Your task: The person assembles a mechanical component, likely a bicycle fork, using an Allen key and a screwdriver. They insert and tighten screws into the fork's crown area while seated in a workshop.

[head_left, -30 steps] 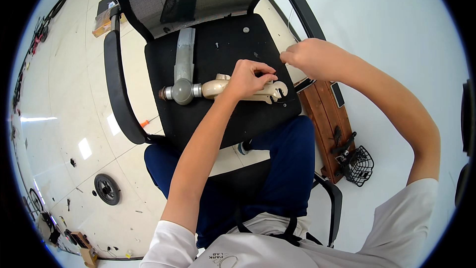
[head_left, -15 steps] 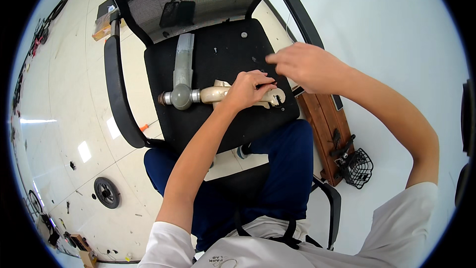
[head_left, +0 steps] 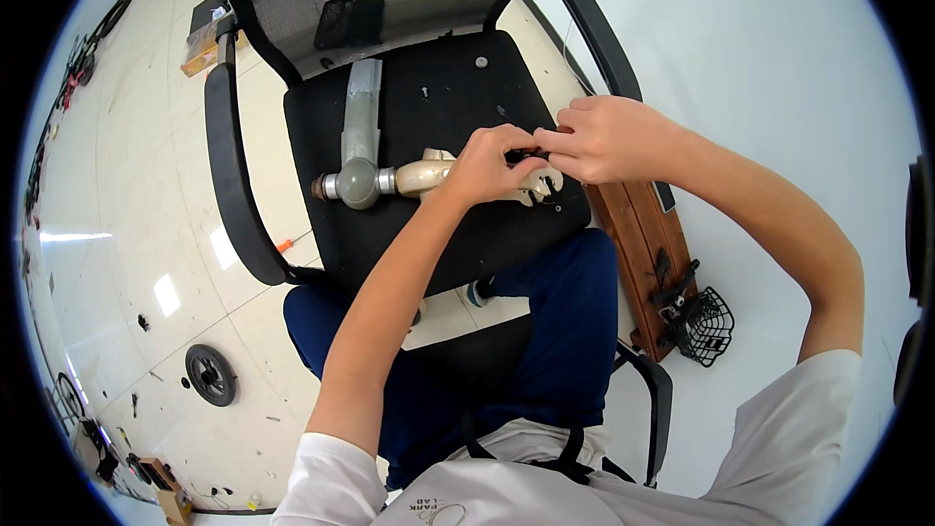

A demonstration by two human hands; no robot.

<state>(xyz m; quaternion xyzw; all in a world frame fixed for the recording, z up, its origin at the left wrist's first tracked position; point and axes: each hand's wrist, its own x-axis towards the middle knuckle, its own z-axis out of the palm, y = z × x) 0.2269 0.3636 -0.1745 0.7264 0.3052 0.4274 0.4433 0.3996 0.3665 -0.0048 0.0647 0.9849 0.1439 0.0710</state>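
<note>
- Frame lies on seat, under left hand, which hides part.
- Right hand is just beside; both grips I cannot tell.
- Screw lies beyond.

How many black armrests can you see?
3. The black mesh-backed chair has a long left armrest and right armrest, beyond the person's bare right hand. A curved black armrest shows at lower right, by blue trousers. Another may be hidden.
</note>
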